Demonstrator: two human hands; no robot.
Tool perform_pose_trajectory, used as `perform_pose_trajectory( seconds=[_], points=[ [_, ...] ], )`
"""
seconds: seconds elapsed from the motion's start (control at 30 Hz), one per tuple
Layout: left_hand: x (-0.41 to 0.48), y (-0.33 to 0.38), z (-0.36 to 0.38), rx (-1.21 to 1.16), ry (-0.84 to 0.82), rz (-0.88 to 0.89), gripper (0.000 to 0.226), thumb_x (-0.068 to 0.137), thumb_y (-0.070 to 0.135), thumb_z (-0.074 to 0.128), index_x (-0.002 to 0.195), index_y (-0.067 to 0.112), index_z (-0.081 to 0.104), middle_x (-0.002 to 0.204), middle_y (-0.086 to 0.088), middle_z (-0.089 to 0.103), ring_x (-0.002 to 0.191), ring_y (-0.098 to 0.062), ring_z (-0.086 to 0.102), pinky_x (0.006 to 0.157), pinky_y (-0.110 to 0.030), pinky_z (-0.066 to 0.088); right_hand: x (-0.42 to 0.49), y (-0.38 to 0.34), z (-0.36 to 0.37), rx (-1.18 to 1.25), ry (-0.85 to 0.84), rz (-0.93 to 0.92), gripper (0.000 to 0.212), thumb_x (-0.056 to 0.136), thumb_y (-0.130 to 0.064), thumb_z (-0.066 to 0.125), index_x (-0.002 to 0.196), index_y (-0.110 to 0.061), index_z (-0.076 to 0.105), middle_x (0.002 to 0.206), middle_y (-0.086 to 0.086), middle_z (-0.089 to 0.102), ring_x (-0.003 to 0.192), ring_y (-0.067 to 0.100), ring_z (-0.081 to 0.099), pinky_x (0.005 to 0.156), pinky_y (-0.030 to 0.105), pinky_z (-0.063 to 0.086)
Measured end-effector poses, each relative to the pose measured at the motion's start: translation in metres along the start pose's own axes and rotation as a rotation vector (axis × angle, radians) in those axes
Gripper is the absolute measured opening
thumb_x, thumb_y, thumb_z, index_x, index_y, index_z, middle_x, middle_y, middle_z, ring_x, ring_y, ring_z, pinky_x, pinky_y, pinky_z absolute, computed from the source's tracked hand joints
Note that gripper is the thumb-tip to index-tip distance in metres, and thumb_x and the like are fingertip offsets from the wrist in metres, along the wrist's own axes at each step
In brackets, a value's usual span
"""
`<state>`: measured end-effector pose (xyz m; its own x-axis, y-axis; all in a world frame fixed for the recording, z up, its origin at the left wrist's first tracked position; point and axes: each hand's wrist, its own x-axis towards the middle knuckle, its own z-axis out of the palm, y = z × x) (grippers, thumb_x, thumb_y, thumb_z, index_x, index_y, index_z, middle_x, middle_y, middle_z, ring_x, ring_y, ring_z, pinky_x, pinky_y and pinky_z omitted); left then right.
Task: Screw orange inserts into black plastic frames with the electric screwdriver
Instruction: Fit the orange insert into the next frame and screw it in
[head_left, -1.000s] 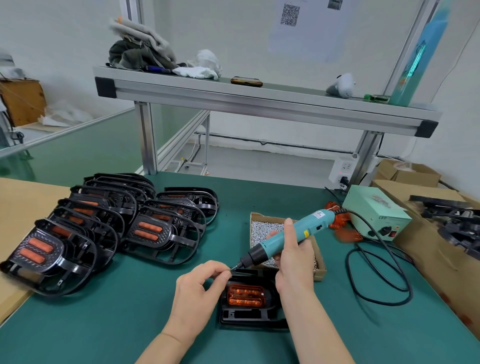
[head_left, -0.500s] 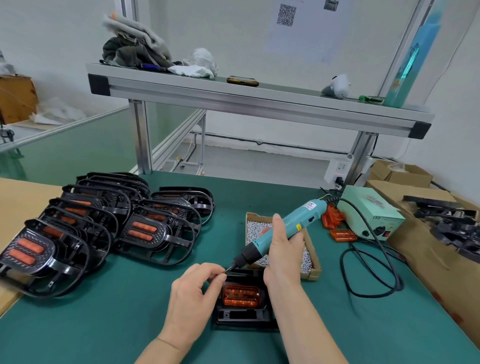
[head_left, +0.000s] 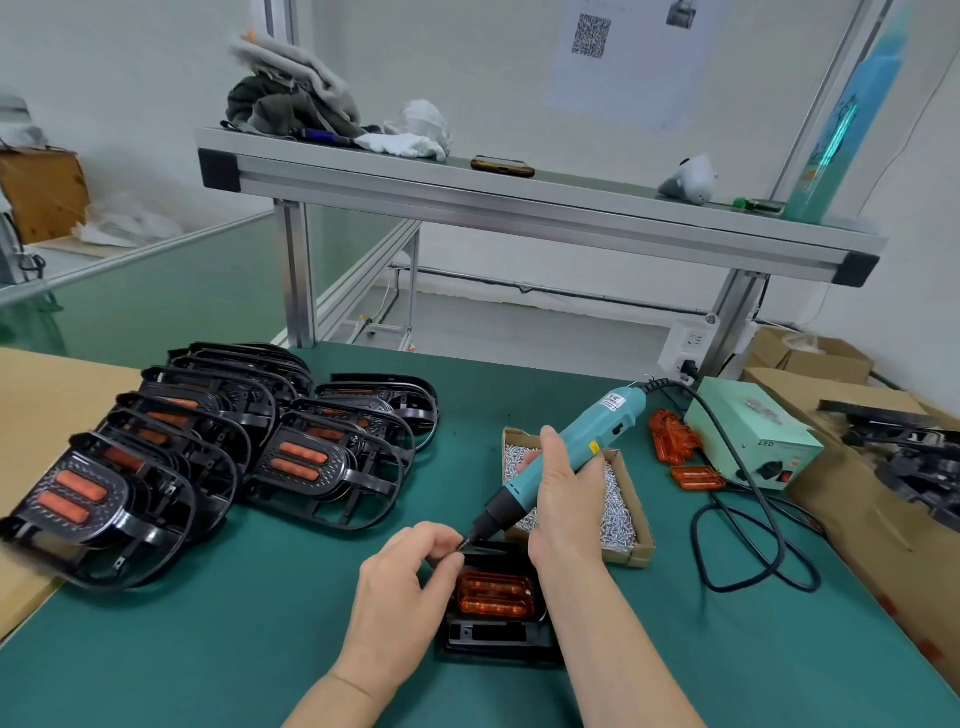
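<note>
A black plastic frame (head_left: 493, 636) lies on the green mat close to me, with an orange insert (head_left: 495, 592) seated in it. My right hand (head_left: 563, 499) grips the teal electric screwdriver (head_left: 566, 457), tilted with its black tip down-left over the frame's far edge. My left hand (head_left: 405, 577) pinches a small screw at the driver's tip, fingers curled. The screw itself is barely visible.
Several finished black frames (head_left: 208, 452) with orange inserts are stacked at the left. A cardboard tray of screws (head_left: 628, 519) sits behind my right hand. Loose orange inserts (head_left: 675, 441), the green power supply (head_left: 753, 431) and its black cable (head_left: 748, 545) lie at the right, beside cardboard boxes.
Both hands and the screwdriver hold nearly the same pose; the driver tip stays at my left fingertips. The view shifted slightly as my head moved.
</note>
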<state>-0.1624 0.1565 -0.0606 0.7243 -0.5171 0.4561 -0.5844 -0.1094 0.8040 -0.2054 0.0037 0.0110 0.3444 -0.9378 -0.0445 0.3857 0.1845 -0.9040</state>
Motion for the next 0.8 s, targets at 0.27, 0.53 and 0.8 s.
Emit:
perform_pose_trajectory(
  seconds=[0.27,0.53,0.8],
  points=[
    [-0.002,0.004,0.000,-0.018,-0.047,0.003,0.052,0.082,0.007,0.076,0.104,0.049,0.055,0.082,0.022,0.068,0.077,0.000,0.060,0.064,-0.007,0.039,-0.002,-0.003,0.005,-0.038,-0.019,-0.043,0.018,0.092,-0.021,0.070,0.099,-0.018,0.054,0.068,0.001,0.061,0.055,0.006,0.059,0.054,0.021,0.051],
    [0.003,0.004,-0.002,-0.037,-0.232,-0.123,0.094,0.062,0.064,0.074,0.143,0.052,0.028,0.137,0.039,0.042,0.131,0.016,0.035,0.103,-0.010,0.027,-0.002,-0.014,0.009,0.014,-0.001,-0.096,0.020,0.091,-0.020,0.073,0.097,-0.018,0.054,0.077,0.008,0.060,0.055,0.008,0.058,0.051,0.021,0.051],
    [0.009,-0.005,0.001,0.220,-0.575,-0.037,0.133,0.049,0.079,0.073,0.145,0.059,-0.016,0.132,0.027,0.035,0.126,0.003,0.032,0.100,-0.019,0.030,-0.003,-0.021,0.004,-0.119,-0.048,-0.212,0.021,0.090,-0.026,0.074,0.097,-0.020,0.055,0.078,0.007,0.062,0.066,0.016,0.060,0.063,0.028,0.053]
  ],
)
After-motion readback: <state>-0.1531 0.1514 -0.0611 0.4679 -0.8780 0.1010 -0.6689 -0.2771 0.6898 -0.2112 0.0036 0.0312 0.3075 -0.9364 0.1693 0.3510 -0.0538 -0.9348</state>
